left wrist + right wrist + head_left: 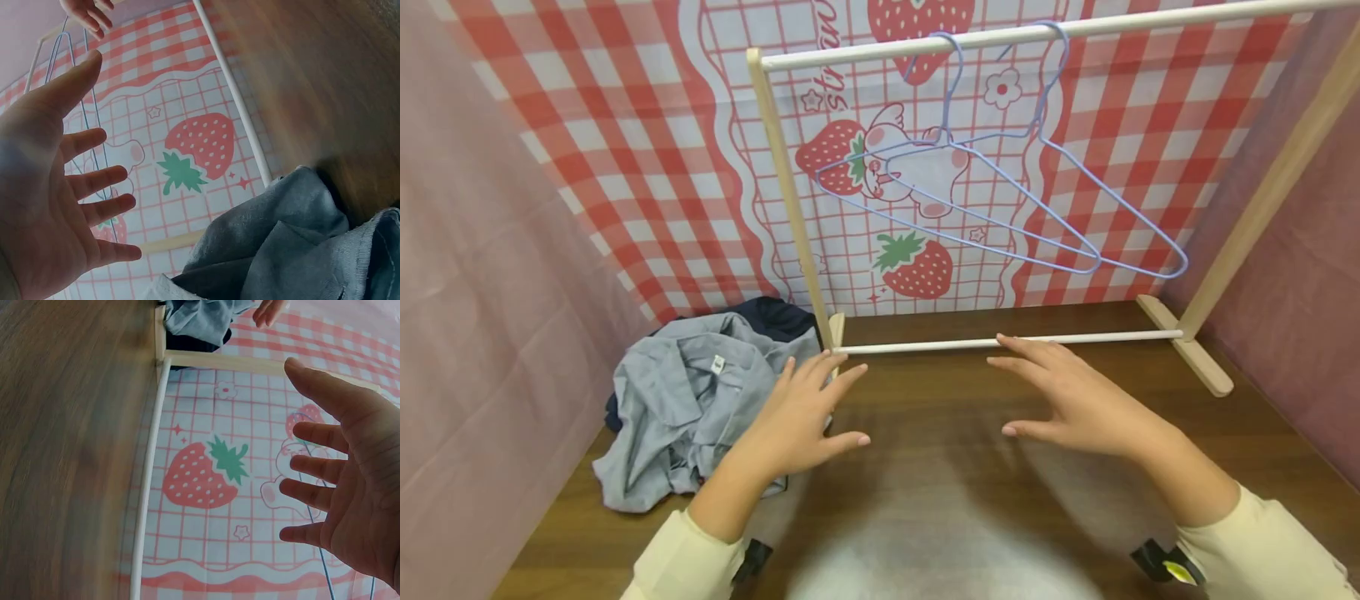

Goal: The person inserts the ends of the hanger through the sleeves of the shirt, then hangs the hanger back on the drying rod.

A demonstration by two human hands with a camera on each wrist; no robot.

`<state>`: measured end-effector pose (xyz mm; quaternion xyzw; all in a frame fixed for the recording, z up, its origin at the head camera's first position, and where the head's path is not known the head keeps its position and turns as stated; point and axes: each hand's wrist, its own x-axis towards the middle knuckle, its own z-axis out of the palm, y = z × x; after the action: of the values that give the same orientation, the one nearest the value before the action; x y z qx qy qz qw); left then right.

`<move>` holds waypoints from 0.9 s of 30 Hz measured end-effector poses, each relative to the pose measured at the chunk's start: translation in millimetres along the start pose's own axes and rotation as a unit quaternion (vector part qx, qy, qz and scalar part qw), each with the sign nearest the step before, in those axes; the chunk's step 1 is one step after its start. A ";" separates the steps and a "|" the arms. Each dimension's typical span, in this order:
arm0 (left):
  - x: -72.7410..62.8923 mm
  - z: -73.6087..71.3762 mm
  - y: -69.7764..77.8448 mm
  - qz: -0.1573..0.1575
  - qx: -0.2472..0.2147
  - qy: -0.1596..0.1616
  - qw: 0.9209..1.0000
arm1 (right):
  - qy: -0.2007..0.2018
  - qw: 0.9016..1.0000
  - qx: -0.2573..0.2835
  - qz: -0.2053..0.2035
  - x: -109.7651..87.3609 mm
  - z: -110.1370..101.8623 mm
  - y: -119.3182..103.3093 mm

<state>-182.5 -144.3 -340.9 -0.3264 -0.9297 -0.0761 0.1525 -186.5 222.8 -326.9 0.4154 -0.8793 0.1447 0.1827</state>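
Observation:
My left hand (801,417) hovers over the table with fingers spread and holds nothing; it overlaps the right side of a crumpled grey shirt (655,408) in the head view. A dark navy garment (775,317) shows from under that shirt. Palm turned inward, my right hand (1067,400) is likewise raised, its fingers apart and nothing in them. Two thin lavender hangers, a left one (1022,202) and a right one (1120,204), hang bare from the rack's white top rail (865,53), beyond both hands.
The rack's wooden left post (792,200) rises beside the clothes, its right post (1270,208) at the far right. A white lower bar (917,346) runs just above the brown table (910,500). Behind hangs a strawberry-print cloth (715,208); pink curtains (497,292) flank the sides.

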 end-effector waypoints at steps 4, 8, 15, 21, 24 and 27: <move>-4.9 -0.7 -0.3 0.012 -0.005 0.020 1.000 | 0.013 1.000 0.004 -0.016 3.7 4.1 -2.0; -8.2 -3.5 -0.1 0.026 -0.019 0.038 0.999 | 0.025 0.999 0.004 -0.022 7.1 5.7 -6.1; -13.2 -13.2 -3.5 0.039 -0.027 0.071 0.996 | 0.035 0.999 0.010 -0.025 12.8 6.6 -14.5; -22.8 -17.5 -9.4 0.041 -0.047 0.107 0.992 | 0.044 0.998 0.021 -0.034 17.2 10.6 -16.0; -29.6 -19.8 -12.3 0.034 -0.060 0.121 0.990 | 0.051 0.997 0.032 -0.044 20.3 13.6 -16.5; -35.6 -23.0 -15.2 0.027 -0.073 0.132 0.988 | 0.056 0.996 0.039 -0.051 24.2 16.8 -17.1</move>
<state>-160.3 -182.4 -331.7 -0.3491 -0.8840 -0.1824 0.2519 -190.8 189.1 -329.4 0.4576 -0.8391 0.1925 0.2224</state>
